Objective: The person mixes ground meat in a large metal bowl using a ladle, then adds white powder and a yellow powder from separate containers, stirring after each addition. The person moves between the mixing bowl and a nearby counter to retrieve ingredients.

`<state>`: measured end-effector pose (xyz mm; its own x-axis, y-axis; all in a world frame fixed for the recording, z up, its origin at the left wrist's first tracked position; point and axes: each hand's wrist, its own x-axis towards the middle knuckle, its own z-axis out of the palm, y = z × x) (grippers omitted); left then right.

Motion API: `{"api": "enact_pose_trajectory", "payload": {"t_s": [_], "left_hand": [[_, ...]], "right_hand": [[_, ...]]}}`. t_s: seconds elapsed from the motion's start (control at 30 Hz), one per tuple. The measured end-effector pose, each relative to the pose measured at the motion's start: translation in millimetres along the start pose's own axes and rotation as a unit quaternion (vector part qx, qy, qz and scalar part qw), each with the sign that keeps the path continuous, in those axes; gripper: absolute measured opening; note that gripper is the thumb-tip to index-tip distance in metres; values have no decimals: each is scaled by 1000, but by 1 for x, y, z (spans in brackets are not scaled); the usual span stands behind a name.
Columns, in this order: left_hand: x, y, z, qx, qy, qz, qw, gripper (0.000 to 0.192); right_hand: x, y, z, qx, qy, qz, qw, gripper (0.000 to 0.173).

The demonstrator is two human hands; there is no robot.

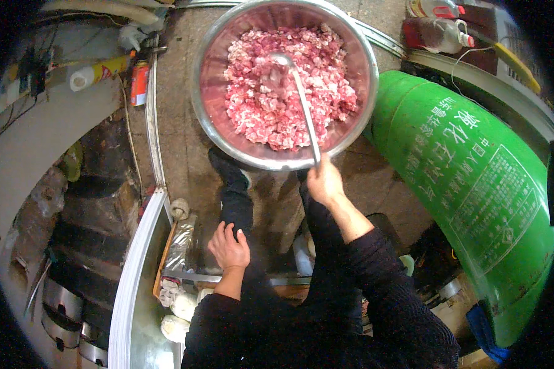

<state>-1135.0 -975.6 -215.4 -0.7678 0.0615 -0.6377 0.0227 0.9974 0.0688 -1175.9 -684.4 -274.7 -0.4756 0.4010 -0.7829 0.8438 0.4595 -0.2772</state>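
A large stainless steel basin (212,124) stands on the floor in front of me, with ground meat (258,122) heaped inside in pink and whitish crumbs. My right hand (326,181) grips the handle end of a metal ladle (306,108) at the basin's near rim. The ladle's shaft slants across the meat, and its head lies on the meat, partly covered by a clump. My left hand (231,246) holds nothing; it hangs over my left thigh with fingers slightly spread, apart from the basin.
To the right lies or leans a big green gas cylinder (443,152) bearing writing. Bottles of red liquid (434,36) sit at the upper right. A metal door track (153,120), a red spray can (140,83) and a yellow-and-white tube (99,73) are at the left.
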Motion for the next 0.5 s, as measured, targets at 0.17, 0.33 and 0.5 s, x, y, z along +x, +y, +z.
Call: {"api": "enact_pose_trajectory", "payload": {"t_s": [0.17,0.33,0.5], "left_hand": [[-3,-1,4,1,-11,-3,1000,34],[-6,-5,6,-1,-5,0,1000,34],[-3,1,3,-1,-18,-8,1000,35]], "right_hand": [[69,11,-33,8,139,72,988,29],[145,-26,-25,-66,-91,53,992,25],[69,-16,-1,-64,-39,29,997,52]]}}
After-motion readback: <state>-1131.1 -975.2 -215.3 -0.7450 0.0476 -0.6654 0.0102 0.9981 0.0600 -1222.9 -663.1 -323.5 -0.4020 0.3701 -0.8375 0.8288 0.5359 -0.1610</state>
